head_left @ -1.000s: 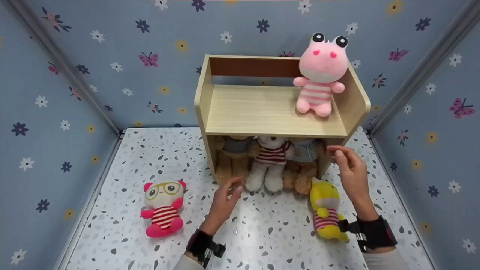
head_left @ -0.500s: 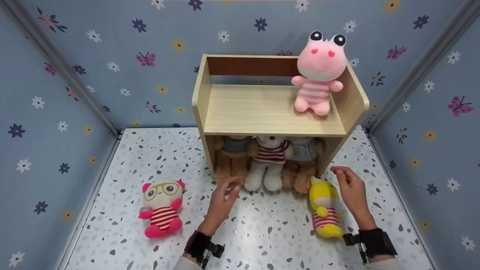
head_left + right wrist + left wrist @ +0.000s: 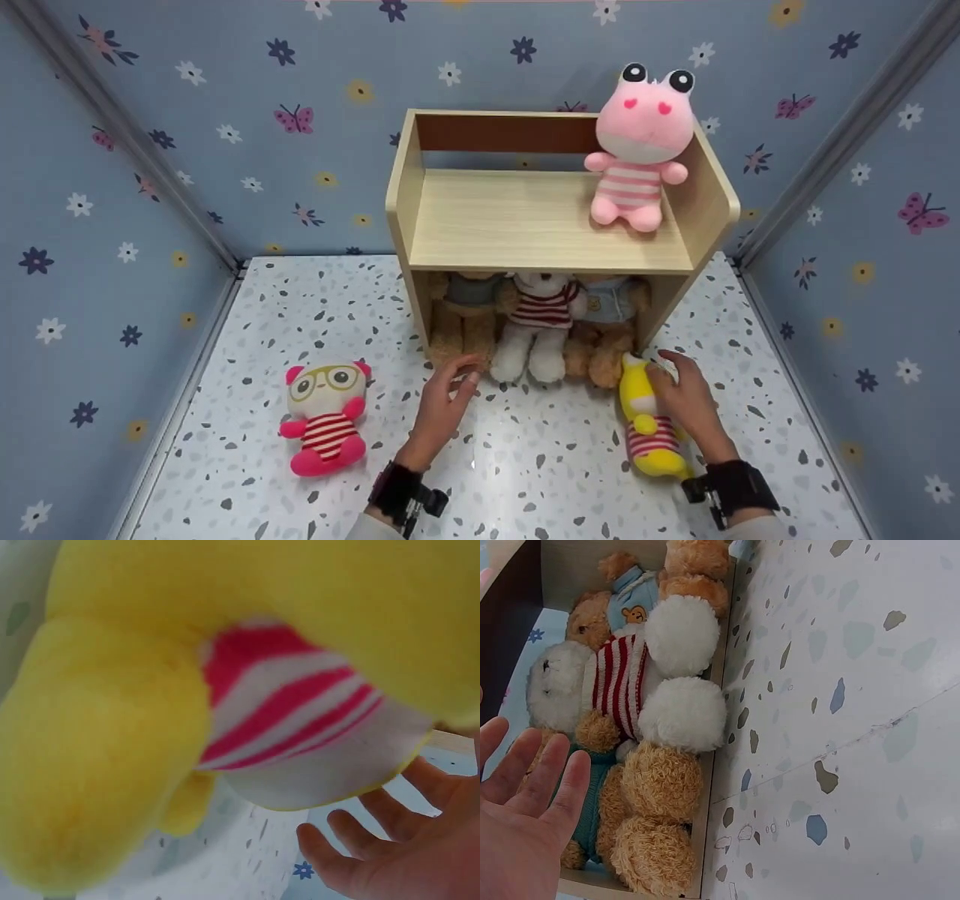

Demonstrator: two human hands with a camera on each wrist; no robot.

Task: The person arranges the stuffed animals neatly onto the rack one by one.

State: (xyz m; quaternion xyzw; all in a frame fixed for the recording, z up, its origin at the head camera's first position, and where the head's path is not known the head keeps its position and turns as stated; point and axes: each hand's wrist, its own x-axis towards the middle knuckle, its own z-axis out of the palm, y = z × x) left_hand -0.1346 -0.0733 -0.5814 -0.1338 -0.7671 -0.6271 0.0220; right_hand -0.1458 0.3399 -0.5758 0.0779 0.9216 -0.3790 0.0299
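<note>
On the speckled tabletop, a yellow plush toy [image 3: 651,420] in a pink-striped shirt lies on its side at the right. My right hand [image 3: 688,401] is at its head, thumb overlapping it in the head view. In the right wrist view the fingers [image 3: 352,836] are spread beside the toy, not curled round it. My left hand [image 3: 442,409] hovers in front of the shelf, fingers relaxed and holding nothing. Nearest to it is a brown teddy bear [image 3: 660,795] in a green top, seated in the lower compartment beside a white bear [image 3: 679,637] in a striped sweater and a bear [image 3: 637,596] in a light-blue hoodie.
A wooden two-level shelf [image 3: 551,217] stands at the back centre. A pink frog-like plush [image 3: 645,127] sits at the right of its upper level. A pink-and-white panda plush [image 3: 328,420] lies at the left. Flowered panels [image 3: 337,90] enclose the back and sides.
My right hand has come down from beside the shelf's right side and moved left onto the yellow plush toy's head. The left hand has stayed in place.
</note>
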